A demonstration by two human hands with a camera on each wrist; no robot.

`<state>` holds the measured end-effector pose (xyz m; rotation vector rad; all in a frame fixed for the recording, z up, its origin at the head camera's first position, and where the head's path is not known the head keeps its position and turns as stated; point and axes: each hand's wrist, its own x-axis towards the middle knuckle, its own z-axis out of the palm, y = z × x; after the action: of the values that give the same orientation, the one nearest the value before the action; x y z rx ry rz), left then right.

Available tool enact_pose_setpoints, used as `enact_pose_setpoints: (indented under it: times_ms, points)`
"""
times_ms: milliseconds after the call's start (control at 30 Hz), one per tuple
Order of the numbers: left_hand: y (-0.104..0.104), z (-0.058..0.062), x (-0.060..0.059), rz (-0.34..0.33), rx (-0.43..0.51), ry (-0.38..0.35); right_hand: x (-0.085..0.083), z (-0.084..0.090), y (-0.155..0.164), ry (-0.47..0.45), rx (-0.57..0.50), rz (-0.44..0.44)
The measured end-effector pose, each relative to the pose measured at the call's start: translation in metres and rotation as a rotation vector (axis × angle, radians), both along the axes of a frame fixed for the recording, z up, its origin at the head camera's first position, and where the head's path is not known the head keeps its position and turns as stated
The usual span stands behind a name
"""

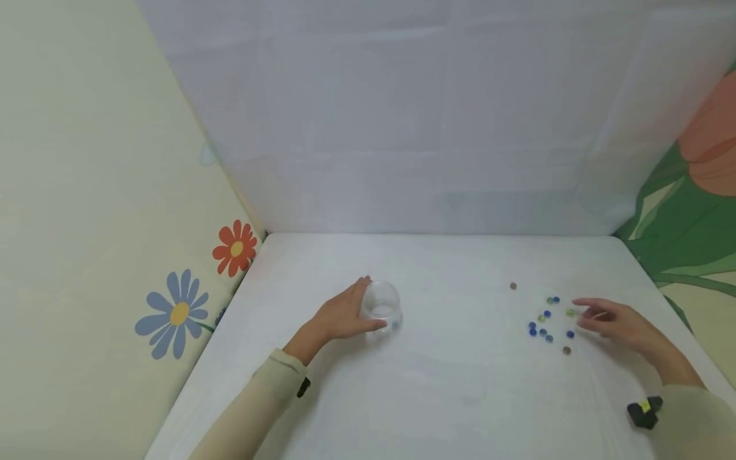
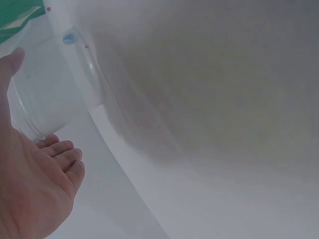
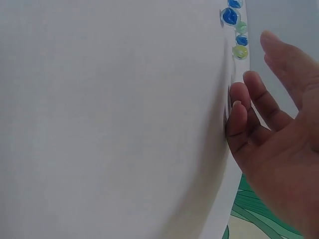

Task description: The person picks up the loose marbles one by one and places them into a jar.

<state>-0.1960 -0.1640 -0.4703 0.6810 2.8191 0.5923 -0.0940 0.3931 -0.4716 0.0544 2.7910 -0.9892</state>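
My left hand (image 1: pixel 345 313) holds a clear plastic cup (image 1: pixel 382 295) upright on the white table, thumb on the near side and fingers round the far side. A bluish marble (image 2: pixel 69 38) shows through the base of the cup in the left wrist view. To the right, several glass marbles lie scattered, among them a yellow-green marble (image 1: pixel 570 312), a blue marble (image 1: pixel 570 334) and a brown marble (image 1: pixel 567 350). Right beside them is my right hand (image 1: pixel 623 326), its fingertips close to the yellow-green one. In the right wrist view its fingers are loosely bent, thumb apart, nothing between them.
Another brown marble (image 1: pixel 513 285) lies apart, farther back. A white sheet (image 1: pixel 402 128) hangs behind the white table (image 1: pixel 448 383). Flower-patterned panels stand on both sides, with a cream panel (image 1: pixel 86 191) at left and green leaves (image 1: pixel 684 223) at right.
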Motion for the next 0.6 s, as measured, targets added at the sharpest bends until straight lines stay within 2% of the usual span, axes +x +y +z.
enact_pose_setpoints:
  times_ms: [200,600]
  points:
    - [-0.001,0.001,0.001,0.002,0.000,-0.003,-0.007,-0.008,0.003,-0.026,0.021,-0.019]
    - [-0.001,0.003,0.001,0.004,-0.025,-0.010,-0.014,-0.011,0.000,-0.011,0.090,-0.013]
